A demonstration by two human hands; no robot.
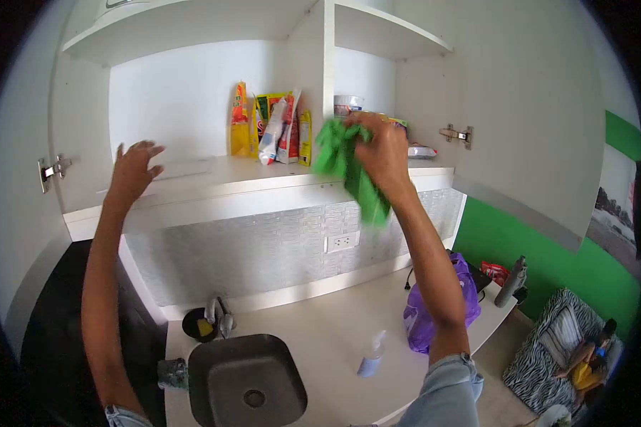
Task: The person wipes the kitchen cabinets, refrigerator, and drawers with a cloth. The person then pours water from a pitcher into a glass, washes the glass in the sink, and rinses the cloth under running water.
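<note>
My right hand (382, 153) grips a green cloth (351, 167), which hangs in front of the cabinet's middle divider. My left hand (134, 169) is raised at the left part of the cabinet shelf (242, 173), its fingers apart and nothing in them. Between my hands, several food packets stand on the shelf, among them a yellow and orange packet (240, 121) and a white and red one (272, 133). Behind my right hand, a white tub (348, 104) and other packets sit in the right compartment, partly hidden.
Below are a dark sink (249, 377) with a faucet (221, 317), a spray bottle (371, 356), a purple bag (418, 320) and a grey bottle (511, 282). An open cabinet door (527, 114) stands at right. A person (586, 359) sits on a zebra-patterned sofa (538, 381).
</note>
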